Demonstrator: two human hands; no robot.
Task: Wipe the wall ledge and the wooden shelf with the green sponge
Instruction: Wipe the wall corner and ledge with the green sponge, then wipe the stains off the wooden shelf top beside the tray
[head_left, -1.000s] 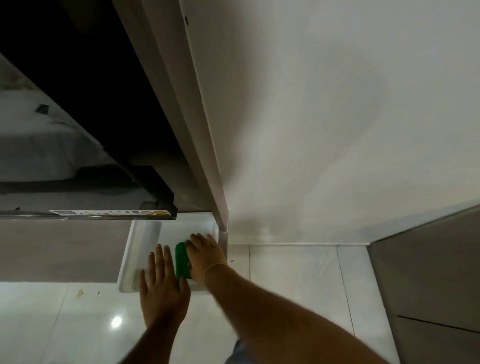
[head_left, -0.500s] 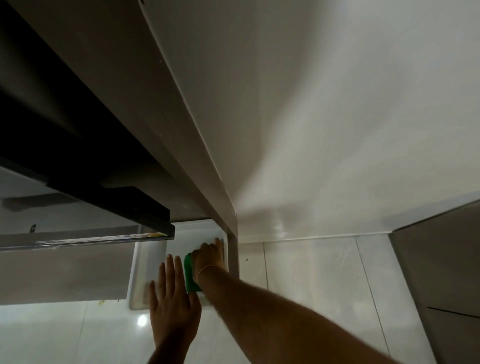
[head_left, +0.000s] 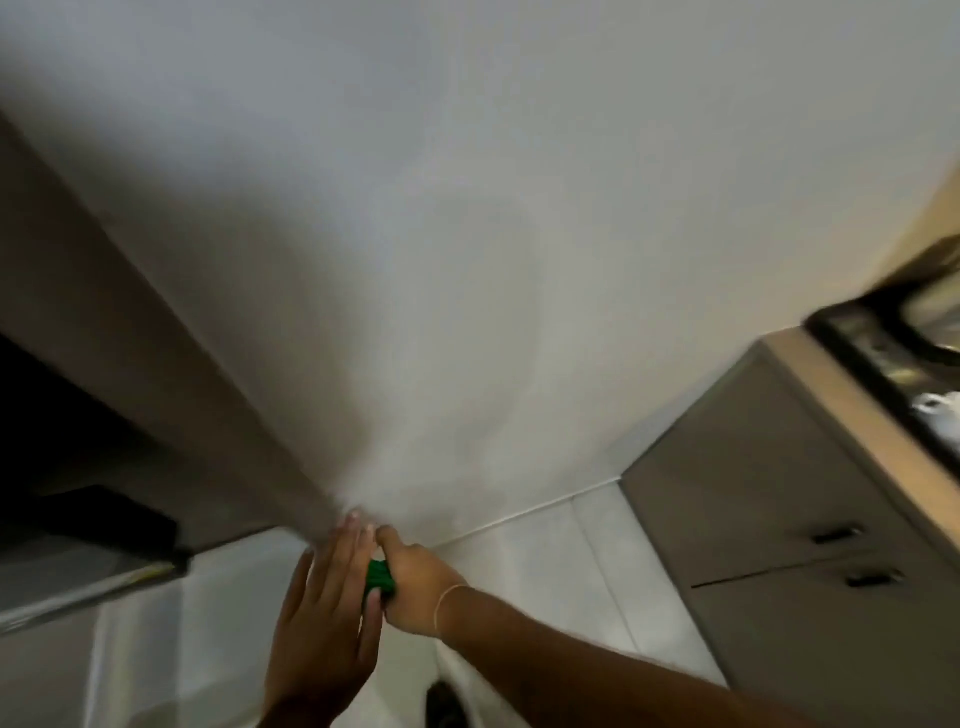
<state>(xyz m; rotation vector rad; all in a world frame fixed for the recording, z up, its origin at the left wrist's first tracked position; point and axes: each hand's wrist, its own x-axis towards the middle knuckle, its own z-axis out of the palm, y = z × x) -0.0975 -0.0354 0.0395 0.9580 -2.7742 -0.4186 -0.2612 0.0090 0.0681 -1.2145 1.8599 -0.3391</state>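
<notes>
The frame is blurred. My right hand (head_left: 415, 584) is closed around the green sponge (head_left: 379, 576), of which only a small patch shows between the two hands. It sits low at the bottom corner of the white wall (head_left: 467, 260), where the wall meets the floor. My left hand (head_left: 324, 618) lies flat with fingers spread just left of the sponge, its fingertips against the wall's corner edge. A grey panel (head_left: 130, 332) runs diagonally along the wall's left side. I cannot pick out the ledge or the wooden shelf here.
Pale glossy floor tiles (head_left: 545, 571) lie below the wall. A grey cabinet (head_left: 779, 519) with dark handles stands at the right, a light countertop and a dark appliance (head_left: 893, 364) on top. A dark unit (head_left: 78, 493) fills the lower left.
The view has swung to the right, bringing the cabinet and counter into sight. Both hands moved right from the white recess to the wall's corner, the sponge still in the right hand.
</notes>
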